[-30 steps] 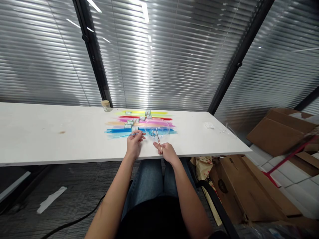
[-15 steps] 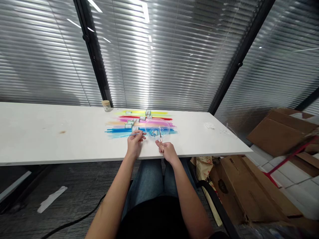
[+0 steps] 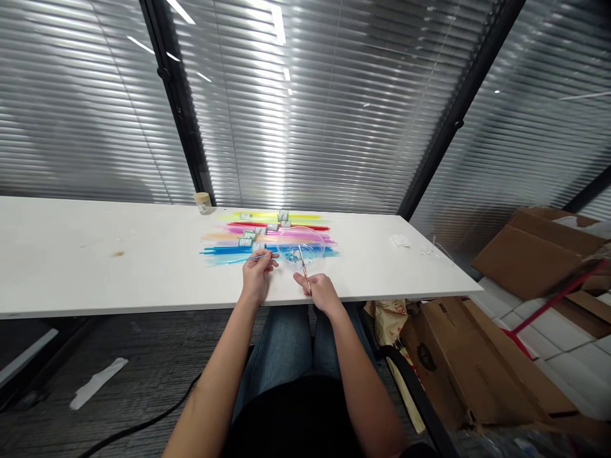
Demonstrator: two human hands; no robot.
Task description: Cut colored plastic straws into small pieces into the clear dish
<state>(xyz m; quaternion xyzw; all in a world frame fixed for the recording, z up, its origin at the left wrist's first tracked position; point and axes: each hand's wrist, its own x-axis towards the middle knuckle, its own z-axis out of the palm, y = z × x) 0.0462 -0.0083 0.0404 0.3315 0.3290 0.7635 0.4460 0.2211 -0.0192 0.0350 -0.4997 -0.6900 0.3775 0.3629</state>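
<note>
Slatted blinds (image 3: 329,121) | white table (image 3: 157,270) bearing coloured strips (image 3: 270,239) | cardboard boxes (image 3: 491,362) right

Scissors (image 3: 305,273): coppery handles, pale blades, slanted forward, blades overlapping the bowl in view. Bowl (image 3: 316,249): transparent, round, containing small blue pieces (image 3: 292,256). Strip (image 3: 251,258): slender, blue, nearly horizontal, left of the bowl.

Narrow gap between left hand (image 3: 256,275) and right hand (image 3: 321,291); bowl (image 3: 316,256), sticks (image 3: 222,250) block beyond. Table (image 3: 143,273) passable far left, rightward until tissue (image 3: 400,240).
</note>
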